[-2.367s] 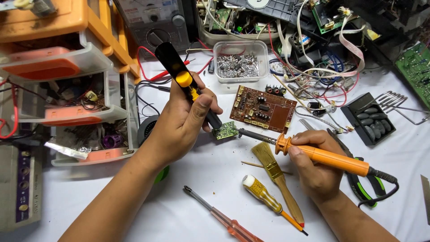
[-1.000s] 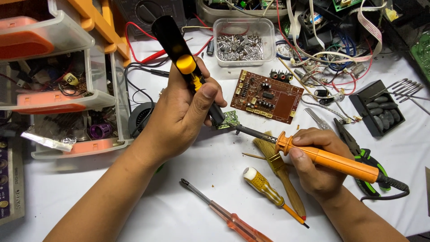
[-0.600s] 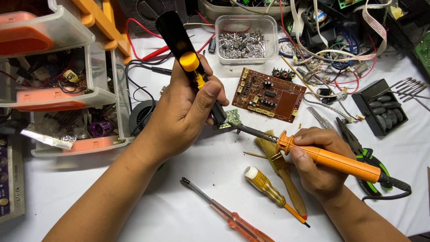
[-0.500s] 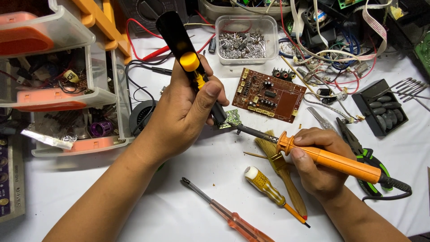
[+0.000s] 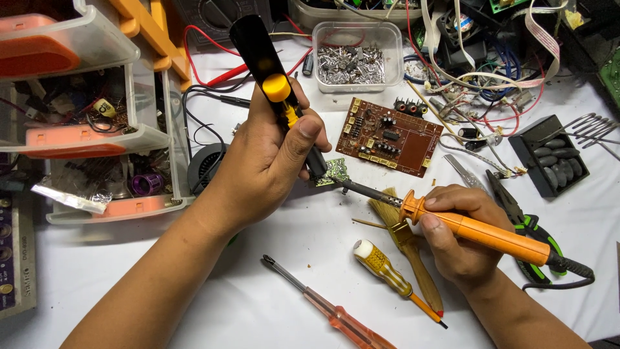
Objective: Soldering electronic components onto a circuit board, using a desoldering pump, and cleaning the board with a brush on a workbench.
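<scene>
Head view shows my left hand (image 5: pixel 274 158) wrapped around a black desoldering pump (image 5: pixel 274 84) with a yellow button, thumb laid along its body, nozzle pointing down at a small green circuit board (image 5: pixel 334 172) on the white table (image 5: pixel 271 239). My right hand (image 5: pixel 455 239) grips the orange soldering iron (image 5: pixel 481 231) like a pen, and its metal tip comes to the edge of this small board, so heat and suction meet at one spot. I cannot tell if the nozzle touches.

Just beyond lies a brown circuit board (image 5: pixel 389 136), and behind it a clear tub of metal parts (image 5: pixel 352 57). Under my right wrist lie a brush (image 5: pixel 403 242) and a yellow screwdriver (image 5: pixel 391 271); a red screwdriver (image 5: pixel 329 313) lies nearer me. Green pliers (image 5: pixel 526 223) rest beside the iron's cord.
</scene>
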